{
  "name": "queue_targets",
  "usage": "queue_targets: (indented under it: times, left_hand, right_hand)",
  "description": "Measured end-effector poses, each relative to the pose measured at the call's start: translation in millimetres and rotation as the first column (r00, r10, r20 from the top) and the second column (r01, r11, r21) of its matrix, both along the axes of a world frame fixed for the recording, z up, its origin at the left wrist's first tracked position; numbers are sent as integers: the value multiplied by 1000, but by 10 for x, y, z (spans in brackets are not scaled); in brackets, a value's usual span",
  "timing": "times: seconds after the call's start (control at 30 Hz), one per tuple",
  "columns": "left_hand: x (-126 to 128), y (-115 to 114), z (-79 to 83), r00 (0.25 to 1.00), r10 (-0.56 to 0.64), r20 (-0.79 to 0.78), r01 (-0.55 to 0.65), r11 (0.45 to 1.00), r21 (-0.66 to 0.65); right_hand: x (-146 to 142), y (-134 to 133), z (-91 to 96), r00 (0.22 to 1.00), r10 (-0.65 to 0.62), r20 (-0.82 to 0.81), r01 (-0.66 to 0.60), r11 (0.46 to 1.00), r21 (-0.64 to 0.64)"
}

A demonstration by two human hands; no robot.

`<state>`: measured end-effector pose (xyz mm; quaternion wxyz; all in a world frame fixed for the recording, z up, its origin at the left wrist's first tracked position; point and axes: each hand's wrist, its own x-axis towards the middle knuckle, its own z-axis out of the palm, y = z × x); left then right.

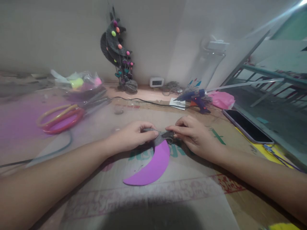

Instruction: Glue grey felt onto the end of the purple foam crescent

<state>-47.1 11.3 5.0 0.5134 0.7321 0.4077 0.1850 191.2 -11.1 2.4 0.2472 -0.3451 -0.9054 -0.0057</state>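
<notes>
The left hand is pinching the yarn-wrapped upper end of a purple crescent, thumb against fingers; the right hand is pinching gray yarn just beside it, fingertips nearly together. The crescent's bare part is lying below the fingers, curving leftward. It is seemingly behaving like light, bendy foam, probably creasing easily, the wrapped end offering the firmer hold.
</notes>
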Motion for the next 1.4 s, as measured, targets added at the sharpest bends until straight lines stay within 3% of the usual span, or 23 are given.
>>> queue_targets:
  times: [0.47,1.23,1.4]
  left_hand:
    - [16,-9,10,1000,-11,-1,11,1000,4]
    - [5,10,-19,999,-30,-17,31,999,41]
    - [1,8,-23,1000,-23,-19,24,999,47]
  right_hand:
    - [25,9,27,997,-15,-81,11,999,-43]
    - [4,13,2,998,50,-35,-50,999,-6]
    - [19,33,18,992,-67,-105,57,994,-91]
